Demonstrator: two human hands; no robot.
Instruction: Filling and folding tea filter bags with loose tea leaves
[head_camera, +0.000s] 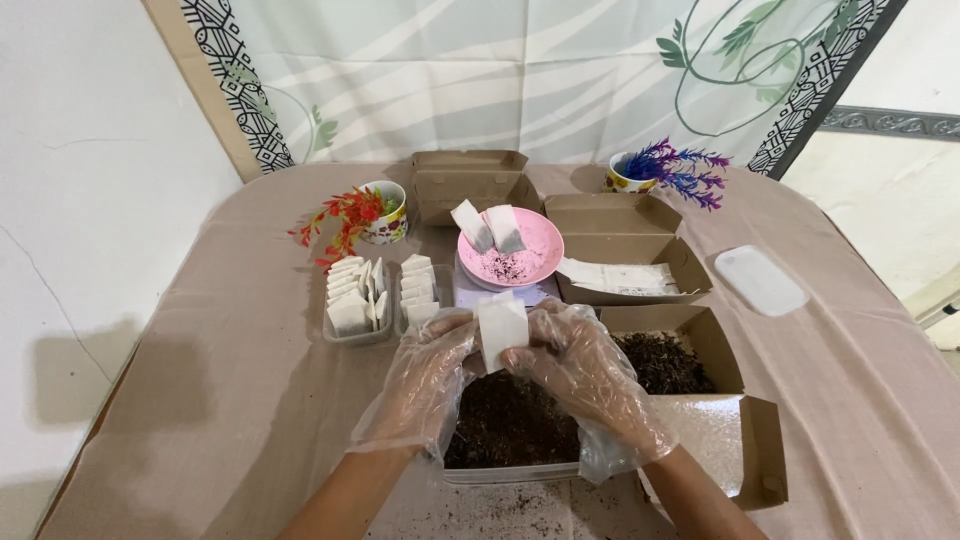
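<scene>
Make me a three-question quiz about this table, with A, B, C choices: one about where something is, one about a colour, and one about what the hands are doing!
1. Where does the pink plate sit?
A. beyond the hands
B. on the floor
C. inside a cup

2. What colour are the flowers in the right-hand cup?
A. yellow
B. purple
C. white

3. The white sachet is
A. lying in a tray
B. held by both gloved hands
C. on the plate

Answers: 1 A, it lies mid-table past the hands. 2 B, the sprigs look purple. 3 B, the left hand and right hand pinch it above the container of dark tea.

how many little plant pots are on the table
2: one with red-orange leaves at back left by the trays of sachets, one with purple leaves at back right behind the open cardboard box.
</scene>
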